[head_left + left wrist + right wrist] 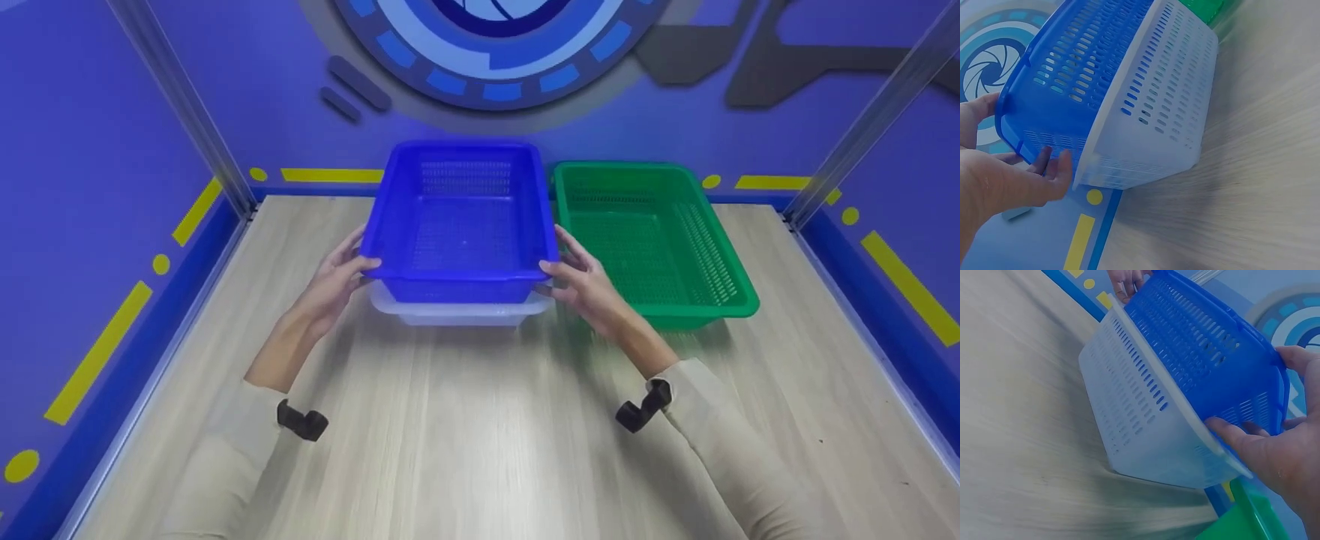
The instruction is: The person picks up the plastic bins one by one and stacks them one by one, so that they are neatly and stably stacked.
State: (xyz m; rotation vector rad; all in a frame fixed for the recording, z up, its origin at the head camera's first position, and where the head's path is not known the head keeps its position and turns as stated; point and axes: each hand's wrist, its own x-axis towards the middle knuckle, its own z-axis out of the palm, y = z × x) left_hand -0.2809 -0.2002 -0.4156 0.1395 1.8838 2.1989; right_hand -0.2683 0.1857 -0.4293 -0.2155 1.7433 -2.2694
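Note:
A blue plastic basket (465,232) with slotted walls sits partly inside a white basket (461,319), its rim well above the white one. My left hand (334,281) grips the blue rim at the near left corner, thumb on top and fingers beneath. At the near right corner my right hand (589,281) holds the same rim in the same way. In the left wrist view the white basket (1151,95) stands on the table around the lower part of the blue basket (1072,67). The right wrist view shows fingertips right at the white rim (1185,405).
Just right of the stacked pair, a green basket (652,311) stands on the wooden table (480,435). Blue panels (300,135) with yellow marks wall in the back and both sides. A black wrist strap (304,420) is on each sleeve.

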